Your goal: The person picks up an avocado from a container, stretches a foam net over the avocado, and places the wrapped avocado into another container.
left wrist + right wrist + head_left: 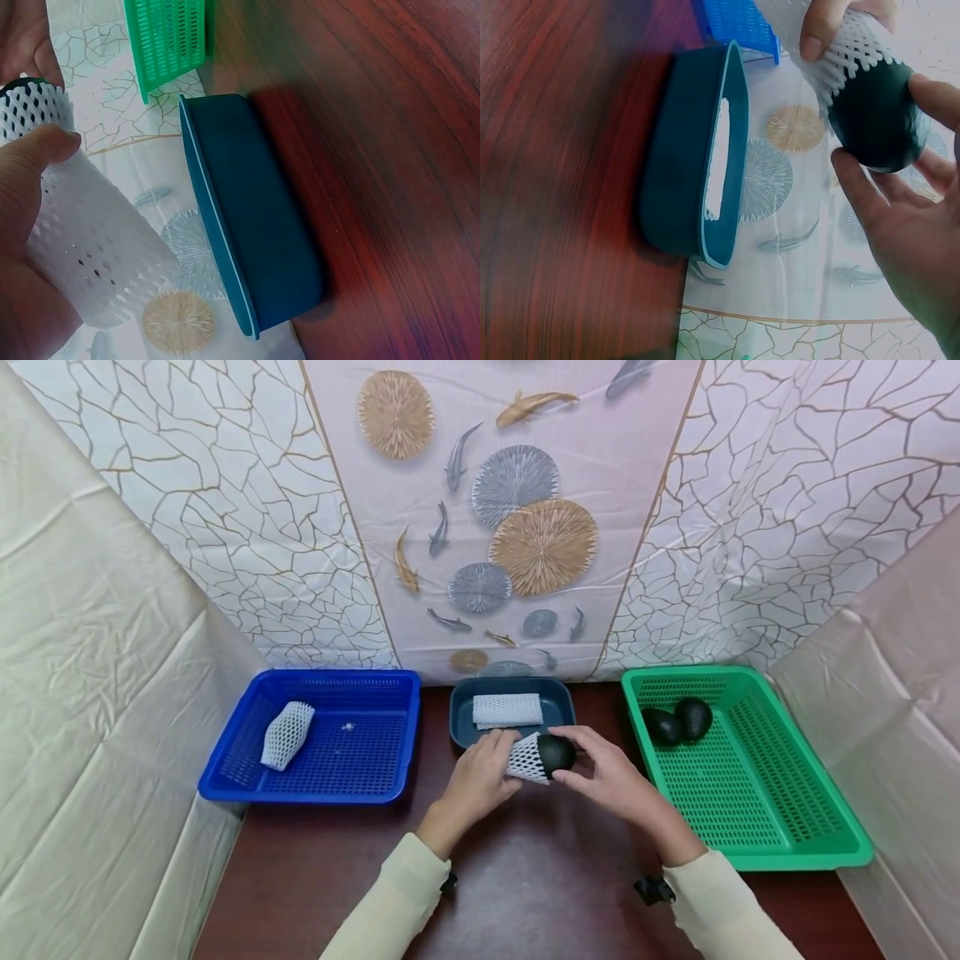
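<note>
A dark avocado (557,754) sits partly inside a white foam net sleeve (528,758), its bare rounded end pointing right. My left hand (480,777) grips the sleeve, the thumb laid across the mesh in the left wrist view. At the bare end, my right hand (606,774) holds the avocado between thumb and fingers, as the right wrist view shows. Both hands are above the table, just in front of a small dark teal bin (459,717). Inside that bin lie flat white foam net sleeves (507,710).
On the left stands a blue basket (300,795) with one foam-sleeved item (288,737) and small white scraps in it. A green basket (750,860) on the right holds two bare avocados (693,718). Patterned cloth hangs behind the brown table (517,877).
</note>
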A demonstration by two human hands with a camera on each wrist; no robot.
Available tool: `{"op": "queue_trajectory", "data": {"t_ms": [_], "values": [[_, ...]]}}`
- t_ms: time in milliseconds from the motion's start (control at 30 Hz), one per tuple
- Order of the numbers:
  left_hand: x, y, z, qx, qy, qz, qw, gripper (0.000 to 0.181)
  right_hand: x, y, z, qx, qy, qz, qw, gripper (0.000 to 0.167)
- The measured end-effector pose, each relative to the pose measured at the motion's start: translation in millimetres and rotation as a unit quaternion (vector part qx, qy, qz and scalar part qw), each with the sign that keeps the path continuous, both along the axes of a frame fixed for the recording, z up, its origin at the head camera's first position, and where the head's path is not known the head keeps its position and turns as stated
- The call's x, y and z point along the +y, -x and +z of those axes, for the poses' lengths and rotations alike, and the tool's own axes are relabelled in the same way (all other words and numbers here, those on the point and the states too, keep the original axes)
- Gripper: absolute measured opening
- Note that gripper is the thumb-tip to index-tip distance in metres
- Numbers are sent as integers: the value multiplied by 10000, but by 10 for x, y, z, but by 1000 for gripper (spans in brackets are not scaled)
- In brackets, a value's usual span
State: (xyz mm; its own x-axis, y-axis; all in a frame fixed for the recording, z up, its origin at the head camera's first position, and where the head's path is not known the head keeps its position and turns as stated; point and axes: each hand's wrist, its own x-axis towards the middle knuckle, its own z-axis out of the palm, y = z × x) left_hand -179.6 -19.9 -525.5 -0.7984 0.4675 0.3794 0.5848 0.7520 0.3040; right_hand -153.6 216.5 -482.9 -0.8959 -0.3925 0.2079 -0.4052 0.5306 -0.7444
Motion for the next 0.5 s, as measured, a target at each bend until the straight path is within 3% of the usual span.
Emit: {"op": "queue_trajectory", "data": {"t_ms": [233, 500], "values": [[42, -47, -34, 11, -222, -82, 9997, 68, 11, 8, 26, 128, 220, -132, 9996, 58], [79, -60, -47, 72, -414, -243, 9988, 78, -9, 35, 70, 215, -42, -262, 9994, 54]]}}
